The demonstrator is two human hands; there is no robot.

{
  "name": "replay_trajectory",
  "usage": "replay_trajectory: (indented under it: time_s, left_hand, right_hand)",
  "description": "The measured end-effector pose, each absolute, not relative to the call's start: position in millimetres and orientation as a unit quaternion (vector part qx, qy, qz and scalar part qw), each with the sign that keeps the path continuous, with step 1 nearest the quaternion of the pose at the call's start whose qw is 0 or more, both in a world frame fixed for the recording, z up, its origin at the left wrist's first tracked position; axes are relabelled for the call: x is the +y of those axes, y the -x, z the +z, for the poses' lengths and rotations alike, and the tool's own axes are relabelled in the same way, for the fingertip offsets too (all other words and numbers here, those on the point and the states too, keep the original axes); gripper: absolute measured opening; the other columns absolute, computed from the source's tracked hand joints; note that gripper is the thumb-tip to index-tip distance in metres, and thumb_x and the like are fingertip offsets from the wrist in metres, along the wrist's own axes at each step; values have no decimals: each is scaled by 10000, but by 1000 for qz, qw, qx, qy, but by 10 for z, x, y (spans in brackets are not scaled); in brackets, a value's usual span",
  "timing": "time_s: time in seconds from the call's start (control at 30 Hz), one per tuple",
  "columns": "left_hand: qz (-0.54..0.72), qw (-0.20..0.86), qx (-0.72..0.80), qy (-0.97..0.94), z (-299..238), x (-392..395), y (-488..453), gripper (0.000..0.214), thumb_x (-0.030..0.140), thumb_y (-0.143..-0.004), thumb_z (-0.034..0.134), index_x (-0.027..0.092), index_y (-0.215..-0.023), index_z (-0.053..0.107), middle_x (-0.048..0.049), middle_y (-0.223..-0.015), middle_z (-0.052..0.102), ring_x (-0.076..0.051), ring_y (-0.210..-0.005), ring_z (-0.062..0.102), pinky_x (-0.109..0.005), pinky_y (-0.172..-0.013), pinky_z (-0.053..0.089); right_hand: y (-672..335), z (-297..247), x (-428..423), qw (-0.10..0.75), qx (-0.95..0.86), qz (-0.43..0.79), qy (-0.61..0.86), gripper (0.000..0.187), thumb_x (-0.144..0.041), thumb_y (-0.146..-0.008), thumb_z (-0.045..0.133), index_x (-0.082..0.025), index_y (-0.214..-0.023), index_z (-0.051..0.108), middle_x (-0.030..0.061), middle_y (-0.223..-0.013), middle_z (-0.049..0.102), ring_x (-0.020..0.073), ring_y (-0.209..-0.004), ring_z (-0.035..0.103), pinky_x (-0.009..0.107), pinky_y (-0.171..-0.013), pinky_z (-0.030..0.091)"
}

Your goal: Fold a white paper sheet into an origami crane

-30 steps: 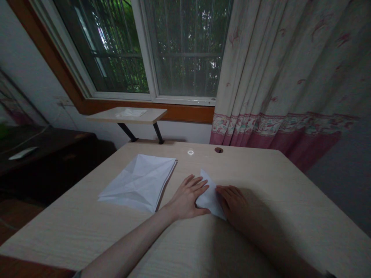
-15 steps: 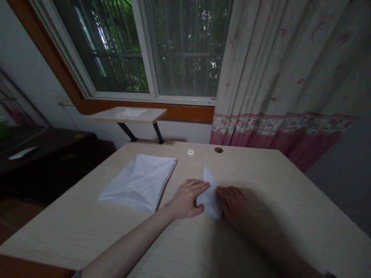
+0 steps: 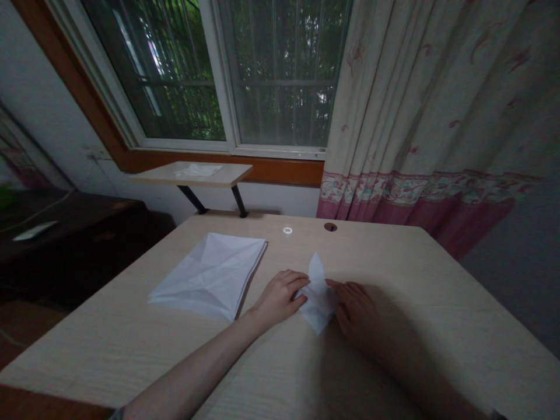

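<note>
A small piece of white folded paper [image 3: 318, 303] lies on the table between my two hands, its narrow point facing away from me and a wider point facing me. My left hand [image 3: 282, 294] grips its left edge, thumb below and fingers above. On the opposite edge, my right hand [image 3: 356, 309] holds the paper with bent fingers, the index fingertip near the base of the narrow point. The right thumb is partly hidden in shadow. Left of my left forearm rests a stack of larger creased white paper sheets [image 3: 214, 271].
The pale wooden table [image 3: 406, 262] has a round cable hole [image 3: 330, 227] near its far edge. A raised shelf [image 3: 231, 172] on black legs carries crumpled white paper [image 3: 199, 169]. Behind are a window and a floral curtain [image 3: 394, 116]; a dark cabinet [image 3: 87, 227] stands left.
The small folded paper has turned slightly, its far point shifting right and its near point shifting left. My left fingers have drawn back a little toward its left edge.
</note>
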State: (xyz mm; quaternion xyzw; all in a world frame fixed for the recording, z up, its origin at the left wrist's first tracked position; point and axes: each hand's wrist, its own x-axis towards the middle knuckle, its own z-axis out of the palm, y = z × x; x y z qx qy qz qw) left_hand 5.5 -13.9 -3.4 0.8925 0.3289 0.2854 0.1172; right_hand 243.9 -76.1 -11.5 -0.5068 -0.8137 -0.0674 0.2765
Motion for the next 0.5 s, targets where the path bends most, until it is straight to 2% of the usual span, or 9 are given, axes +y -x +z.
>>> replay_trajectory:
  time_s: [0.17, 0.4, 0.5]
  left_hand:
    - [293, 124, 341, -884, -25, -151, -48, 306, 202, -927, 561, 200, -1219, 652, -75, -1236, 698, -240, -1125, 653, -431, -986, 530]
    - [279, 136, 351, -883, 21, -177, -59, 366, 211, -932, 568, 217, -1298, 580, -74, -1325, 647, -240, -1210, 616, -426, -1043, 508]
    - [277, 131, 359, -882, 41, -204, -88, 405, 291, -921, 632, 213, -1311, 557, -91, -1342, 628, -266, -1215, 609, -444, -1031, 510]
  right_hand:
    - [-2434, -114, -778, 304, -808, -44, 503, 511, -81, -792, 439, -201, -1268, 579, 92, -1099, 720, 246, -998, 660, 450, -936, 521]
    - [-2428, -131, -773, 336, -787, -31, 517, 320, -118, -875, 452, -235, -1124, 615, 81, -1049, 727, 244, -976, 676, 433, -893, 548]
    - [-2433, -143, -768, 333, -784, -38, 522, 272, -137, -916, 439, -240, -1090, 620, 76, -1035, 731, 241, -964, 687, 425, -880, 559]
